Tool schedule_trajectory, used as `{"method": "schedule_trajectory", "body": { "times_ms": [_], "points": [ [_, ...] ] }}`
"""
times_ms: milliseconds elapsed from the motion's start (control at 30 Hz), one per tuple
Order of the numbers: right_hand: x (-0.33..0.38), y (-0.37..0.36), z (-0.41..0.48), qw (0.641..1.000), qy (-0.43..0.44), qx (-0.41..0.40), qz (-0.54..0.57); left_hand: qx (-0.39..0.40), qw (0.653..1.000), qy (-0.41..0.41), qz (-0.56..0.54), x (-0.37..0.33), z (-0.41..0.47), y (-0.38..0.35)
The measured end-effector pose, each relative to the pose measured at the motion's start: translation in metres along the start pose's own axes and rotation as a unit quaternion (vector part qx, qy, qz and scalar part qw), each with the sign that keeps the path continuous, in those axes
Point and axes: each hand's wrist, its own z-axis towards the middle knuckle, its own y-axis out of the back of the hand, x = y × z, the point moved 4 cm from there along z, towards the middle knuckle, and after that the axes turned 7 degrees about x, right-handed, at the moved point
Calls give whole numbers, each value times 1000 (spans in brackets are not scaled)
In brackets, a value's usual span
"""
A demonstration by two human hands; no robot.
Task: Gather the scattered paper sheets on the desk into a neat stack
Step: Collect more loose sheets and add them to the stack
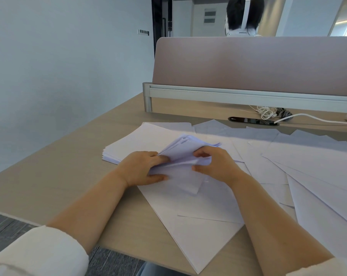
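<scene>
At centre frame, left hand [142, 168] and right hand [216, 166] are clutching one bundle [188, 150]. One stack [132, 144] is sitting left; loose sheets [308, 162] are crowding the right.

Pale wood-grain desk [49, 166], smooth and matt. On the desk, thin white paper sheets [188, 226], smooth and matt; likewise the creased bundle [188, 152]. At the desk's far edge, glossy black plastic cable slot [252, 121], satin metal rail [248, 94], matt mauve cloth-like panel [248, 64].
</scene>
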Motion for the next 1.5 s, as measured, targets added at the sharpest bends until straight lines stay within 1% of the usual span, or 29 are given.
{"method": "schedule_trajectory", "body": {
  "times_ms": [67,133,200,233,267,300,333,367,400,433,467,567,633,700,733,833,867,933,1033,1067,1100,1133,1167,1200,1267,1333,1367,1433,1500],
  "points": [
    [-3,5,1,998,-18,-64,19,-14,1000,-4,-1,1,1,-1],
    [-2,15,1,990,-32,-137,3,-26,1000,1,10,-1,2,-2],
    [-2,22,0,983,-45,-176,-28,-21,998,59,-6,-1,7,2],
    [0,24,0,986,-39,-161,-32,-13,995,101,-25,0,8,3],
    [3,22,0,993,-26,-114,-16,-4,989,138,-57,0,7,3],
    [4,15,0,999,-21,-38,2,-21,986,142,-83,-1,7,4],
    [4,5,-3,997,-37,67,-2,-28,986,139,-88,-4,8,7],
    [2,-6,-8,982,-64,176,-35,-22,988,127,-80,-7,10,7],
    [-1,-14,-12,960,-83,257,-73,-5,989,133,-69,-5,11,5],
    [-3,-18,-14,946,-93,295,-101,5,987,144,-66,0,11,4],
    [-2,-18,-15,941,-91,305,-111,10,990,132,-47,2,10,1],
    [-3,-16,-14,943,-93,296,-119,-19,998,45,-27,-3,4,5],
    [-9,-19,-11,945,-96,286,-127,33,997,45,-53,-3,3,1],
    [-12,-22,-8,955,-95,258,-108,106,991,71,-35,1,4,-4],
    [-12,-23,-5,967,-87,226,-81,114,991,72,-20,1,4,-4],
    [-11,-12,4,995,-56,65,-53,32,999,37,-23,-1,3,0],
    [-9,-5,4,996,-63,9,-63,-4,1000,17,-7,-1,3,0],
    [-6,9,3,991,-69,-88,-77,-24,1000,1,20,-1,3,1],
    [-4,20,-1,975,-106,-180,-77,-28,999,28,30,-1,6,4],
    [-5,21,-1,971,-139,-187,-62,-30,998,48,27,-4,9,6],
    [-7,20,0,968,-179,-177,-13,-48,996,80,17,-6,11,8],
    [-10,16,0,959,-225,-155,79,-58,990,131,-11,-3,11,9],
    [-13,9,0,931,-273,-120,208,-54,978,191,-63,3,8,9],
    [-14,0,-2,882,-311,-78,345,-56,968,222,-101,8,6,8],
    [-13,-11,-5,780,-318,-14,539,-108,970,194,-103,11,2,15],
    [-13,-13,-5,710,-294,9,639,-150,972,159,-91,15,-3,19],
    [-14,-13,-4,689,-288,4,665,-160,972,144,-89,17,-5,19],
    [-14,-14,-3,663,-286,-15,692,-167,975,120,-88,19,-6,23],
    [-13,-15,-3,649,-286,-37,703,-171,980,73,-70,15,-8,26]
  ]
}}
